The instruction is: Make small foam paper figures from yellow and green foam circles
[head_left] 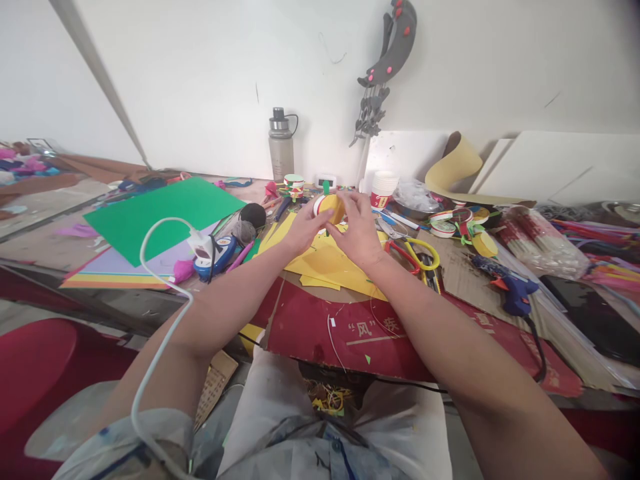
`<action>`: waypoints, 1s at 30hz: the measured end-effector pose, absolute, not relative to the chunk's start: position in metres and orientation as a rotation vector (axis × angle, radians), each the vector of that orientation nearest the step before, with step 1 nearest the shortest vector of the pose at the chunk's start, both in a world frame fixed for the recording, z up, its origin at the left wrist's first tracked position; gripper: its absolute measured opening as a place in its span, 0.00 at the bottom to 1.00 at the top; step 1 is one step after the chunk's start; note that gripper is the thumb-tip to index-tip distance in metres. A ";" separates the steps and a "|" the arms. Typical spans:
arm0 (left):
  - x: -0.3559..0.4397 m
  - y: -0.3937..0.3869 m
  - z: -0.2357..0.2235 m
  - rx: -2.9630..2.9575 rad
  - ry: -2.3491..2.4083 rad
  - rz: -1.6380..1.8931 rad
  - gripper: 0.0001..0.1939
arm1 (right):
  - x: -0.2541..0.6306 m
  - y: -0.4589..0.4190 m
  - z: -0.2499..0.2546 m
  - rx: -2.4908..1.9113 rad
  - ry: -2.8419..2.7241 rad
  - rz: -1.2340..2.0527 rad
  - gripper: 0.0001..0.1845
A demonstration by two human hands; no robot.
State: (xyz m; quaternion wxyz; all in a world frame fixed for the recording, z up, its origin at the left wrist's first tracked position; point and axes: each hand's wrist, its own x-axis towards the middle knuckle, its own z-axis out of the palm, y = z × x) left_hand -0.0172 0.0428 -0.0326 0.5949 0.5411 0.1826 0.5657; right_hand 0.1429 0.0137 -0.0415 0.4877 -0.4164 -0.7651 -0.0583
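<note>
Between my two hands is a small round paper piece [331, 205] with a yellow face, a white and red rim and a bit of green at its top. My left hand [306, 230] grips it by the left side, thumb across the lower edge. On its right side, the bent fingers and thumb of my right hand [359, 230] hold the edge. Yellow paper sheets [325, 257] lie beneath both hands. Close to my right wrist are red-handled scissors [401, 257] and yellow-handled scissors [424, 253].
A glue gun [517, 290] and a phone [595, 317] lie at right. Paper cups [384, 187] and a bottle [281, 147] stand by the wall. Green card [170, 213] and a blue-white device [213, 253] with a white cable [165, 347] are at left. Similar round pieces [463, 223] sit right.
</note>
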 end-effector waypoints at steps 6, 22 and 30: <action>-0.017 0.054 -0.032 0.870 0.543 1.249 0.08 | 0.154 0.029 -0.045 -1.055 -1.783 -0.035 0.27; -0.013 0.038 -0.014 0.704 0.603 1.213 0.09 | 0.155 0.031 -0.046 -0.997 -1.912 -0.137 0.16; -0.011 0.034 -0.016 0.864 0.565 1.247 0.03 | 0.156 0.029 -0.043 -1.016 -1.767 -0.012 0.12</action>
